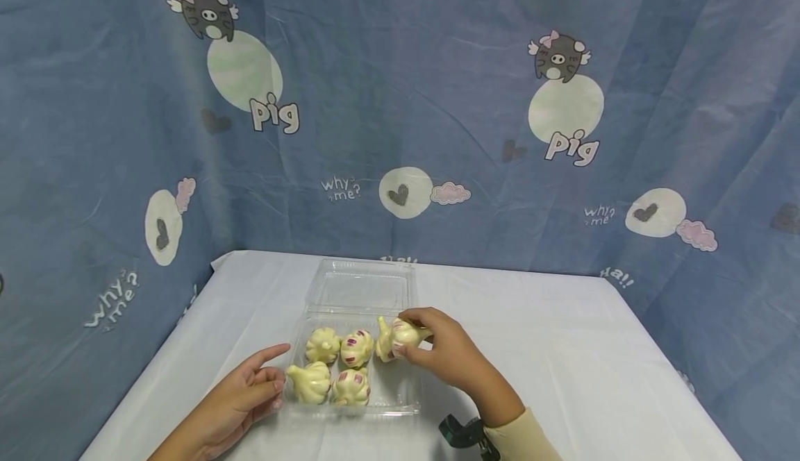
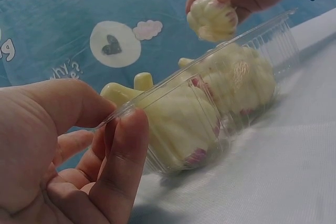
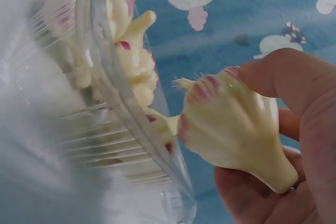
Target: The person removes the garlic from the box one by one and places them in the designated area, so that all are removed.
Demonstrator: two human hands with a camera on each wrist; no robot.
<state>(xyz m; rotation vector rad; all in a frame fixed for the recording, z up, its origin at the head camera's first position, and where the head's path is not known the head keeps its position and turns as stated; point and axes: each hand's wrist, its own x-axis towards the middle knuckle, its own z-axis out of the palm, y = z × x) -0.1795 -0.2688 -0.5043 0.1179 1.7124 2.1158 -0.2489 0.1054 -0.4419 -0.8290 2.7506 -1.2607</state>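
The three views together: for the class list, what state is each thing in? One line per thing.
Box: open, partly filled.
Lid: folded back from the box.
Raised garlic: held up, whole.
Other garlic bulbs: lying in the box.
Right hand: gripping the raised garlic.
Left hand: pinching the box's rim.
Curtain: hanging, creased.

The box (image 1: pixel 395 386) has room at front right, reachable from above; the lid (image 1: pixel 362 289) lies folded back. Bulbs (image 1: pixel 356 348) block its left and middle, the left hand (image 1: pixel 246 393) its left wall, the right hand (image 1: pixel 448 350) its back right.
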